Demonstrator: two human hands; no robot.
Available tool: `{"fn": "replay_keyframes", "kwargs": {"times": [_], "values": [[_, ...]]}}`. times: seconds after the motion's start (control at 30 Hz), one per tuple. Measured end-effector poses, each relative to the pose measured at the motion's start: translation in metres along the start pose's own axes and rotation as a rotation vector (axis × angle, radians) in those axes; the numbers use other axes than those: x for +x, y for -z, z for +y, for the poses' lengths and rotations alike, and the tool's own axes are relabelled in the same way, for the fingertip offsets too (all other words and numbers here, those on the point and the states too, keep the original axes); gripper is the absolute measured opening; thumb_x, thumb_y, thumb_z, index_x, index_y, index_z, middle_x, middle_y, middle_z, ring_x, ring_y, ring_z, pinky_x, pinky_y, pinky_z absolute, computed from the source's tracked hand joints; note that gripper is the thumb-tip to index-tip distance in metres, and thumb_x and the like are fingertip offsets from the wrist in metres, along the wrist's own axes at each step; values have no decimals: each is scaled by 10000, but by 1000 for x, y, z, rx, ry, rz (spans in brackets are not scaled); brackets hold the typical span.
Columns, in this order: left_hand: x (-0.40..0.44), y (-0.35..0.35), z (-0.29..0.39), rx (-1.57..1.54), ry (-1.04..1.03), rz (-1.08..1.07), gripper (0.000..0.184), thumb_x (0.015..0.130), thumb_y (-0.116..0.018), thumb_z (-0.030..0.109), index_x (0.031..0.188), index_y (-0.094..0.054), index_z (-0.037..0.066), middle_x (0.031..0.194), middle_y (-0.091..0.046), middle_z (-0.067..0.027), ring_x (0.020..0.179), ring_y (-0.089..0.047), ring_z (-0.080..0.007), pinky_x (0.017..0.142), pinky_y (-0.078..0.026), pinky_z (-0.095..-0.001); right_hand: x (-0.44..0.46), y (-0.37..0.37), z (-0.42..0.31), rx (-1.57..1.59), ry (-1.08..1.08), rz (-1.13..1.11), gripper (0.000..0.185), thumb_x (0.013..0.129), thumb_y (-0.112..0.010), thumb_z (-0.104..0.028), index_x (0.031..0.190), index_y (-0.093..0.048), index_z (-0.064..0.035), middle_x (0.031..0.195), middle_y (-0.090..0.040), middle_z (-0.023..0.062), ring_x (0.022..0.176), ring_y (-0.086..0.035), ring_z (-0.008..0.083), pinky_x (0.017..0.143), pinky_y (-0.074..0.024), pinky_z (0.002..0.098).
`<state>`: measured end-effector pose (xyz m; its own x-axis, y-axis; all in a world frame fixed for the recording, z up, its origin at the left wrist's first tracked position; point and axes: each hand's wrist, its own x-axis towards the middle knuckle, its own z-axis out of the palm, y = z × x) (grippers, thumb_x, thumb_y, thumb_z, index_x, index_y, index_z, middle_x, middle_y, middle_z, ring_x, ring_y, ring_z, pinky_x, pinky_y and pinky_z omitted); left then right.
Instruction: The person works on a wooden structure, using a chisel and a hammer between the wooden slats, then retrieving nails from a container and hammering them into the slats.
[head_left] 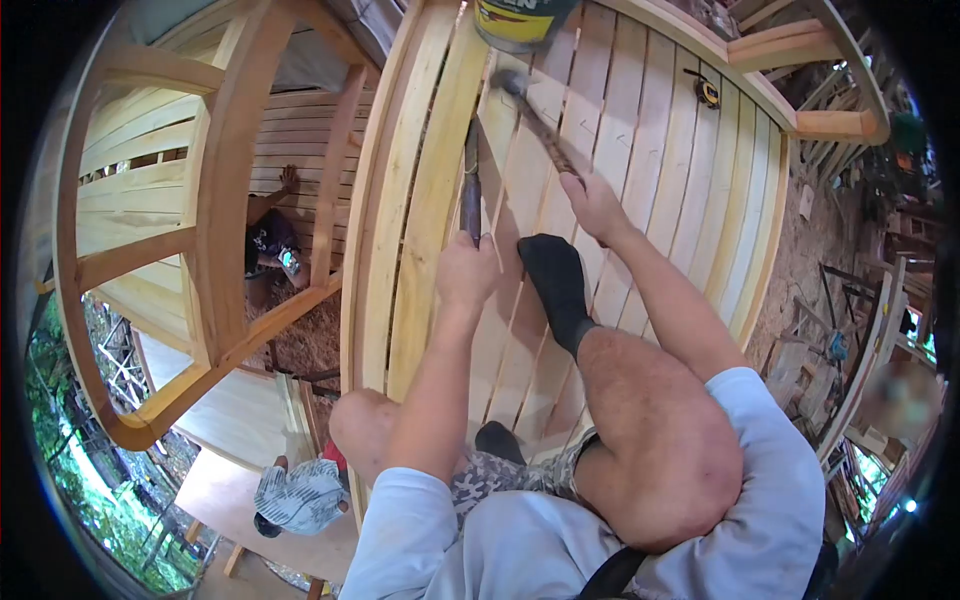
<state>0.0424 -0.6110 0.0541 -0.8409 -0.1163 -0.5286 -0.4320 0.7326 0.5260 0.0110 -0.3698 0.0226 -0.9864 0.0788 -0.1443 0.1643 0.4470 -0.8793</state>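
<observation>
My left hand [468, 270] is closed round the dark handle of a chisel [471, 195], whose blade points away from me along a gap between pale planks [620, 130]. To its right, my right hand [597, 208] grips the wooden handle of a hammer [540, 130]. The hammer's dark head is raised to the upper left of that hand, beyond the chisel and apart from it. My dark-socked foot rests on the planks between and just below the two hands.
A bucket [515, 22] stands at the top edge. A yellow tape measure [708, 92] lies on the planks at the upper right. Wooden frames [215, 200] rise at the left, with a person behind them. Another person is at the lower left by pale boards [240, 410].
</observation>
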Motion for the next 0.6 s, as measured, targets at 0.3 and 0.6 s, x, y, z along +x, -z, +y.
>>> {"fn": "replay_keyframes", "kwargs": {"times": [0.3,0.6], "values": [[-3,10,5,-72,44,-47,415,898,-594,340,937,-646,-70,892,-665,-324,921,-656,-467,831,-503,-508,-16,-13,-43,433,226,21,352,1009,-494,-359,917,-537,-22,667,-485,4,572,-454,100,530,-385,271],[6,11,-29,-233,47,-126,446,894,-630,362,922,-630,-83,831,-682,-258,791,-694,-373,736,-530,-448,-4,-12,-9,18,-164,47,475,989,-519,-415,891,-582,46,661,-562,164,596,-532,263,601,-447,389]]}}
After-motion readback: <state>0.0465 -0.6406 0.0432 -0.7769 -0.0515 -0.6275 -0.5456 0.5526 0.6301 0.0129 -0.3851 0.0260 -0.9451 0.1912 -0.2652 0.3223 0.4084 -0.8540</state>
